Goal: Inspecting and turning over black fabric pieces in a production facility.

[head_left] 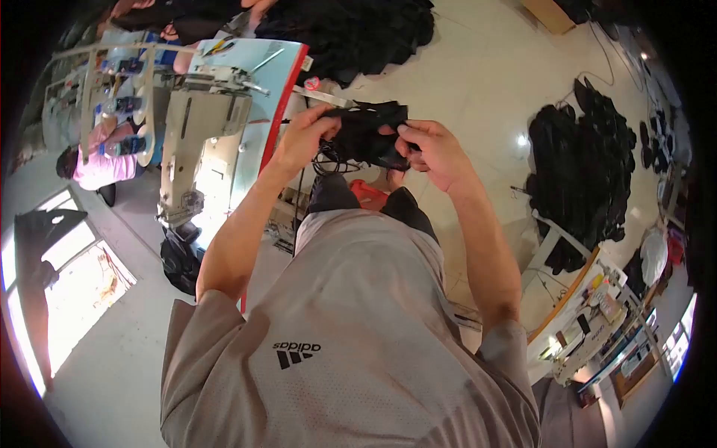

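Observation:
Between my two hands, in front of my body, a piece of black fabric (366,133) is stretched. My left hand (305,137) pinches its left end, fingers curled. At the right end, my right hand (432,149) grips the cloth between thumb and bent fingers. The fabric hangs above the floor, just right of the red-edged sewing table (270,67). Whether it is a finished garment or a cut piece, I cannot tell.
A sewing machine (196,142) stands on the table at my left. Heaps of black fabric lie on the floor ahead (351,33) and at the right (579,172). Another sewing machine (597,321) is at the lower right. A person in pink (112,160) sits at the far left.

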{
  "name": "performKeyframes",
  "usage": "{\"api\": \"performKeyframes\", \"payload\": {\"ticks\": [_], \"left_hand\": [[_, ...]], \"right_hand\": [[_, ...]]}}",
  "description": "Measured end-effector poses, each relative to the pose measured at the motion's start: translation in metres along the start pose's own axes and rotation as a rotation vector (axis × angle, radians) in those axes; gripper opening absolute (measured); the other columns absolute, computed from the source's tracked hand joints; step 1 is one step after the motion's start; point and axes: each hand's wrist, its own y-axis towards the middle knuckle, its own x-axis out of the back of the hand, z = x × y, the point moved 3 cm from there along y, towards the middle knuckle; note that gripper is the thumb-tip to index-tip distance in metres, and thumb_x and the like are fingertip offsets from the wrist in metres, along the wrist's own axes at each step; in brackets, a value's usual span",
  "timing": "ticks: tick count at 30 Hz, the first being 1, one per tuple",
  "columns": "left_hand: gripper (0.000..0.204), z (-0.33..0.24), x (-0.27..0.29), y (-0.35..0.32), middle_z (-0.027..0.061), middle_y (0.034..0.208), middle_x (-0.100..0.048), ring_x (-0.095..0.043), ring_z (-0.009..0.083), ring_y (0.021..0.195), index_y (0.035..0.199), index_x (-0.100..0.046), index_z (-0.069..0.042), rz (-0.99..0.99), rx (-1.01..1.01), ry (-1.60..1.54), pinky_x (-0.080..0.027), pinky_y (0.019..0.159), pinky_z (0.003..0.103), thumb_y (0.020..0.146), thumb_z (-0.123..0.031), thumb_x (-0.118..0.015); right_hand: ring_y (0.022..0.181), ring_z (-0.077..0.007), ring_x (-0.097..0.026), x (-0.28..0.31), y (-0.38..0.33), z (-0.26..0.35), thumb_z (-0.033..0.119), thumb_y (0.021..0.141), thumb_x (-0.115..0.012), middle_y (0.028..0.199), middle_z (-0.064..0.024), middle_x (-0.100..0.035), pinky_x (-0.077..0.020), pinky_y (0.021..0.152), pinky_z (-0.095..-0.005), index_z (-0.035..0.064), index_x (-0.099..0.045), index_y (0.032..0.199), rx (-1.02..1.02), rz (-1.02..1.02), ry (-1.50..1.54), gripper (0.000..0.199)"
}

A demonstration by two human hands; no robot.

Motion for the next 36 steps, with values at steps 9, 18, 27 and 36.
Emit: {"api": "performKeyframes", "payload": {"ticks": [9,18,27,36], "left_hand": [[0.038,-0.045,-0.054,0.068,-0.0045,0.063,-0.035,-0.033,0.0072,0.057,0.070,-0.046,-0.012,0.036,0.090,-0.338,-0.025,0.055,0.026,0.103,-0.030,-0.053],[0.030,-0.099,-0.118,0.162,-0.0099,0.064,-0.047,-0.037,0.0014,0.055,0.093,-0.073,-0.009,0.117,0.170,-0.322,-0.026,0.051,0.021,0.099,-0.036,-0.063],[0.030,-0.074,-0.118,0.224,-0.0090,0.064,-0.049,-0.040,0.0024,0.057,0.093,-0.073,-0.008,-0.115,0.235,-0.042,-0.029,0.052,0.024,0.097,-0.036,-0.066],[0.037,-0.015,-0.159,0.228,0.0051,0.091,-0.073,-0.063,0.0150,0.083,0.099,-0.073,0.000,-0.042,0.575,0.191,-0.049,0.079,0.034,0.093,-0.036,-0.069]], "right_hand": [[0.054,-0.0077,-0.042,0.060,-0.041,0.082,0.020,0.104,-0.049,0.066,-0.0016,-0.057,-0.0339,0.052,-0.0244,0.0013,-0.066,0.100,0.347,-0.168,0.001,0.026],[0.071,-0.0355,-0.068,0.052,0.030,0.142,0.020,0.097,-0.054,0.083,-0.0245,-0.068,-0.0519,0.069,-0.0463,-0.0057,-0.061,0.090,0.572,-0.397,-0.844,0.027],[0.087,-0.0280,-0.071,0.290,-0.034,0.184,0.011,0.096,-0.059,0.096,-0.0191,-0.071,-0.0532,0.079,-0.0330,-0.0010,-0.065,0.114,0.579,-0.602,-0.797,0.023],[0.088,-0.0352,-0.064,0.472,-0.178,-0.051,0.030,0.101,-0.048,0.095,-0.0175,-0.069,-0.0494,0.076,-0.0441,0.0052,-0.067,0.101,-0.592,-0.786,-1.032,0.032]]}}
